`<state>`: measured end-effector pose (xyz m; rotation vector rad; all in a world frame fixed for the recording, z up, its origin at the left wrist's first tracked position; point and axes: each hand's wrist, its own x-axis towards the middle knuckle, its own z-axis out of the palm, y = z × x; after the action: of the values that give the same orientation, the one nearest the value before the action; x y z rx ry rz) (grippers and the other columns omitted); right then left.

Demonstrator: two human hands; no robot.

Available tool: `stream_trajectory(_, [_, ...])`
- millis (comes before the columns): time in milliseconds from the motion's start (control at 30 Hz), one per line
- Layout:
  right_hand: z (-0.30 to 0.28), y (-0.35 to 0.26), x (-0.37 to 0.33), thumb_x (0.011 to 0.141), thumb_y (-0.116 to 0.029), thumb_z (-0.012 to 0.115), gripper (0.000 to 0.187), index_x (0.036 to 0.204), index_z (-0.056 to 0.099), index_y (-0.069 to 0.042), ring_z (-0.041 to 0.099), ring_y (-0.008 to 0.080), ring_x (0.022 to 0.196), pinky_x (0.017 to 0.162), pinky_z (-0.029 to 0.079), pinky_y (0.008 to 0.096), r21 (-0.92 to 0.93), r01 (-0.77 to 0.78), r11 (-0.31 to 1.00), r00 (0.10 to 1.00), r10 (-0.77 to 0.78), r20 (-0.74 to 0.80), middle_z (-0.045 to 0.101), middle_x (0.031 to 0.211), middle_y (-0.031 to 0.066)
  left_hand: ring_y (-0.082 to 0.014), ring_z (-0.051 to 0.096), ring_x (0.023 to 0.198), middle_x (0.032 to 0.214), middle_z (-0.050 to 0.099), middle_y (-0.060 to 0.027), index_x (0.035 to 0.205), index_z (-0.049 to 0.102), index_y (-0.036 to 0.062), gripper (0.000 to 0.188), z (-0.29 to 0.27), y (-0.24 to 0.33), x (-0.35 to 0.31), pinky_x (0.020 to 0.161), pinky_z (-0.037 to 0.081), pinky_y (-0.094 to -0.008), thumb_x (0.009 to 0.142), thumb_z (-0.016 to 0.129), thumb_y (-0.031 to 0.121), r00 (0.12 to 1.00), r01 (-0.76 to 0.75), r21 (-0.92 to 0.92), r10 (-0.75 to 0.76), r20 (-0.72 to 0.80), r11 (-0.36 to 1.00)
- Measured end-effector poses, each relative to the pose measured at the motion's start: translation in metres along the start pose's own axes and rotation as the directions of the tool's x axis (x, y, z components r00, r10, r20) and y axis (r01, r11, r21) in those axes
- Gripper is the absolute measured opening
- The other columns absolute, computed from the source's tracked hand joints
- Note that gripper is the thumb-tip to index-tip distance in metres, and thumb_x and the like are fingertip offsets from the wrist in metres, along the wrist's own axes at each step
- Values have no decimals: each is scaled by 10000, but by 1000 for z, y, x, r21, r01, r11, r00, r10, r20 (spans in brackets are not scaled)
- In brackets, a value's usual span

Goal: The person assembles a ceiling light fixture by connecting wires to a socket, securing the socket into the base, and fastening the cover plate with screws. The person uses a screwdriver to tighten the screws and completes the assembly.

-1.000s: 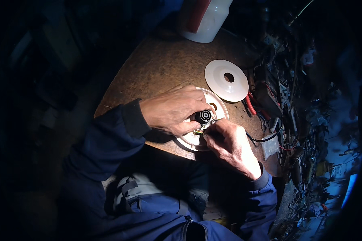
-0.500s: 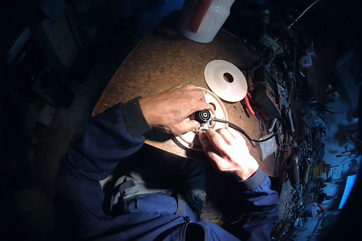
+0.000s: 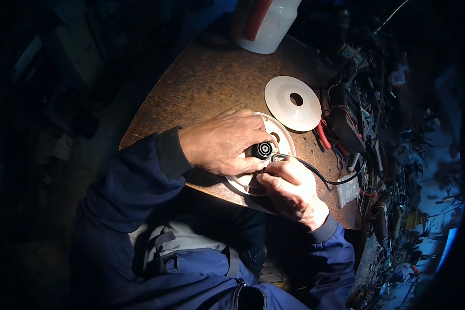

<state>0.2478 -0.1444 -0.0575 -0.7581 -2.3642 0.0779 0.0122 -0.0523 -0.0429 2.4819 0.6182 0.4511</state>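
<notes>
A white round kettle base (image 3: pixel 286 142), its inner side facing up, lies at the near edge of the wooden table. A black round connector (image 3: pixel 262 150) stands up from its middle. My left hand (image 3: pixel 225 143) grips the base from the left, with thumb and fingers around the connector. The fingers of my right hand (image 3: pixel 293 192) are curled in a pinch just below the connector. What they hold is hidden. From the base a black cord (image 3: pixel 341 182) runs out to the right. Behind it lies a white disc-shaped cover (image 3: pixel 294 114) with a hole.
A white kettle (image 3: pixel 266 31) with a red strip stands at the far end of the wooden table (image 3: pixel 201 77). Red-handled pliers (image 3: pixel 324 135) and a small clear bag (image 3: pixel 349 191) lie to the right. Beyond them is a dense clutter of tools and cables (image 3: pixel 382 170).
My right hand's fingers have curled in tighter and shifted slightly up toward the connector. A green-yellow wire end seen between my hands earlier is now covered. My left hand keeps its hold.
</notes>
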Motion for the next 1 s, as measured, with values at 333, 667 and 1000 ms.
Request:
stream_trajectory(333, [11,-6,-4,770,-21,809,314,1073,732,-44,652,269,808,714,562,392,-46,-35,998,995,30,-98,701,1008,97,-323,573,1145,1138,642,-124,1366,698,58,553,1,-5,1,1034,476,-454,858,817,240,998,-54,13,54,-25,998])
stream_trajectory(667, [7,-18,3,765,4,808,294,1041,741,-70,647,316,834,714,548,417,-6,-155,988,983,153,-105,670,956,106,-313,571,1149,1146,645,-116,1381,687,64,556,0,-8,3,1040,475,-454,881,824,265,998,-64,-9,65,11,998])
stream_trajectory(1000, [3,-31,5,789,-109,824,225,966,695,-57,629,337,860,802,517,449,166,-515,841,853,521,9,655,905,116,-309,567,1159,1139,647,-112,1413,676,76,569,-4,-6,2,1052,462,-458,884,812,235,998,-53,-11,53,41,999])
